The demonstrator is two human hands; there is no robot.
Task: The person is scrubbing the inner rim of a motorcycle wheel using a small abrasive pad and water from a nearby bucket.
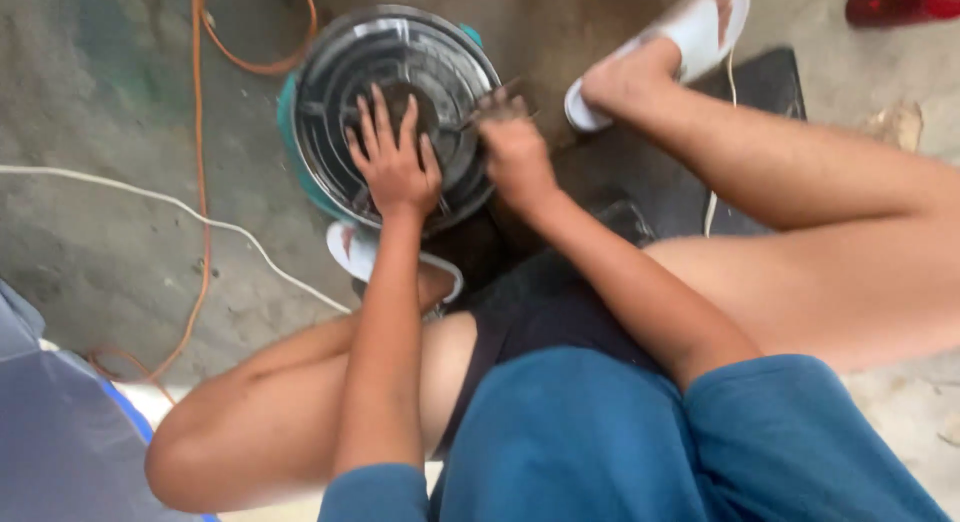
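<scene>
One round dark fan grille (pixel 400 52) is seen on the floor, far centre, its near rim hidden by the left hand (pixel 395 162), spread flat on it. A small blurred tool (pixel 500 104) is pinched in the right hand (pixel 515 152). Two cables are counted at left: orange cable (pixel 200 182), white cable (pixel 150 197).

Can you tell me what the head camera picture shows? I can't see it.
A person sitting on the concrete floor presses their left hand flat on a round teal fan housing, while the right hand works a small tool at its rim. An orange cable trails nearby.
</scene>
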